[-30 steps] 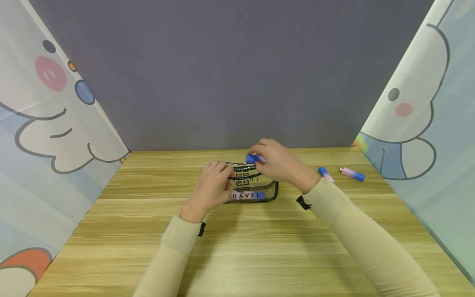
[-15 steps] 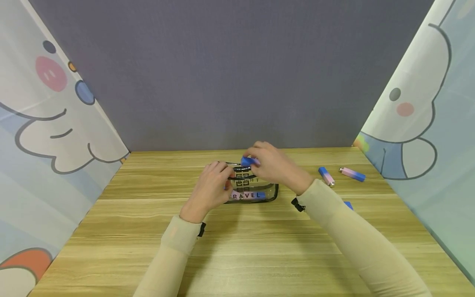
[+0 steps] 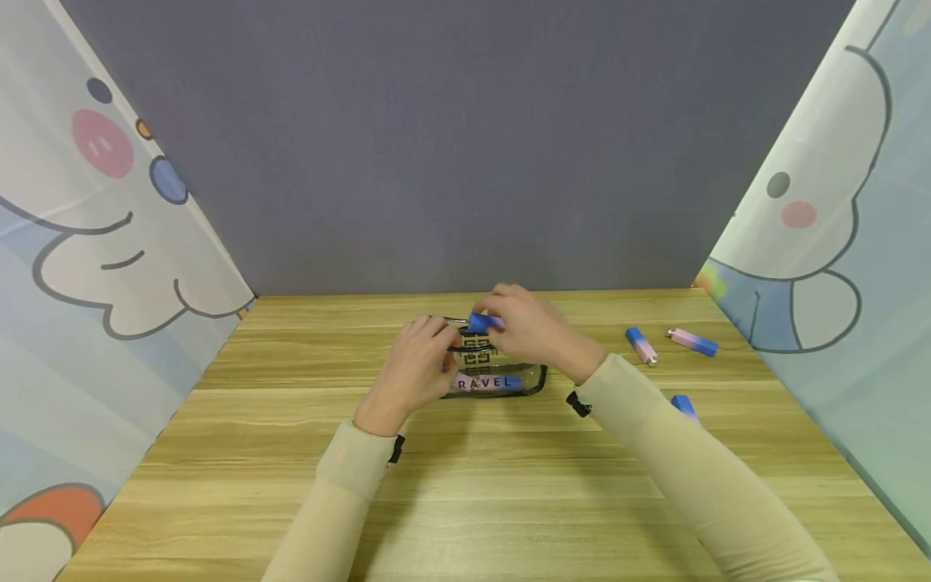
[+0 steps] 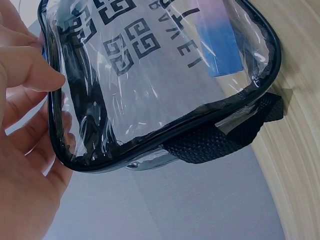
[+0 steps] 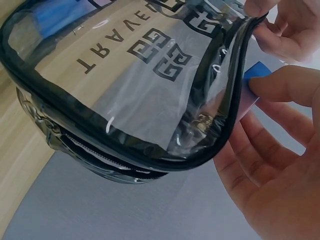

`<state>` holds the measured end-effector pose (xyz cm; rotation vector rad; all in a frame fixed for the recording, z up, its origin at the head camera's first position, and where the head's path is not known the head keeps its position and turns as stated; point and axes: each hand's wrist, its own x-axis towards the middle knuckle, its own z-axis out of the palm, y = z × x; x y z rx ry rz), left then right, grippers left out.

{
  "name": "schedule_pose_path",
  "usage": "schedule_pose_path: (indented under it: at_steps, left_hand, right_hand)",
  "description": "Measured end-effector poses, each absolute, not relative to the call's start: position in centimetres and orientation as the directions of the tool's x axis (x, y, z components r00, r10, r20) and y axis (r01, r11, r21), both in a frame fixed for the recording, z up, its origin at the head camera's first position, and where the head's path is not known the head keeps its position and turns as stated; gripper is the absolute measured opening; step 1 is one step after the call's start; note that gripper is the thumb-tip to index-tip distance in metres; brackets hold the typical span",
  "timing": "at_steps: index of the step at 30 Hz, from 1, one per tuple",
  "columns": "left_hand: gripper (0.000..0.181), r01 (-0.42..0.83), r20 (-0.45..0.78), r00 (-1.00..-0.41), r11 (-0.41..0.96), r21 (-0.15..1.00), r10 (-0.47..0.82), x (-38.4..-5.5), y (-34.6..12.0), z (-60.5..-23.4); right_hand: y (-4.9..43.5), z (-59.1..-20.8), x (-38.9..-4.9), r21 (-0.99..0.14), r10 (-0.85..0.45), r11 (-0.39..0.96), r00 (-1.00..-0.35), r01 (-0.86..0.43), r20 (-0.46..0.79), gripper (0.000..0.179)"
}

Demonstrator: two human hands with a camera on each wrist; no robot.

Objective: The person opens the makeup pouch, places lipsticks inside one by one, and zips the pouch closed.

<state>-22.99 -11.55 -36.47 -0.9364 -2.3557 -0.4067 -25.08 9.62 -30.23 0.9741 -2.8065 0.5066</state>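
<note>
A clear travel pouch (image 3: 534, 376) with black trim and the word TRAVEL stands mid-table. My left hand (image 3: 414, 364) pinches its upper rim at the left; in the left wrist view the thumb (image 4: 35, 70) lies on the black edge. Blue end up, a blue-and-pink metal-tipped stick (image 3: 480, 323) is pinched in my right hand (image 3: 527, 327) at the pouch's top. In the right wrist view its lower end passes behind the rim, and a gold-coloured tip (image 5: 204, 121) shows through the plastic. Another blue-and-pink stick (image 4: 220, 45) lies at the bottom of the pouch.
Right of the pouch, a metal-tipped stick (image 3: 641, 346) and a second stick (image 3: 692, 342) lie on the wooden table (image 3: 465, 501). A third stick (image 3: 684, 406) is partly covered by the right sleeve. A grey panel (image 3: 465, 145) stands behind the table, with printed curtains at both sides.
My right hand has moved a little left and down with its stick, towards the pouch's opening. A stick by the right sleeve has come into view. The left hand keeps its place.
</note>
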Motion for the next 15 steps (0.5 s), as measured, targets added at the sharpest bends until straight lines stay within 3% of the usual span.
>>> schedule_pose_path:
  at_steps: [15]
  left_hand:
    - [0.024,0.699,0.602,-0.597,0.712,0.066,0.530,-22.98,-11.56,-36.49]
  right_hand:
    - [9.10,-30.83,-25.45,-0.269,-0.585,0.739,-0.786,-0.618,0.198,0.028]
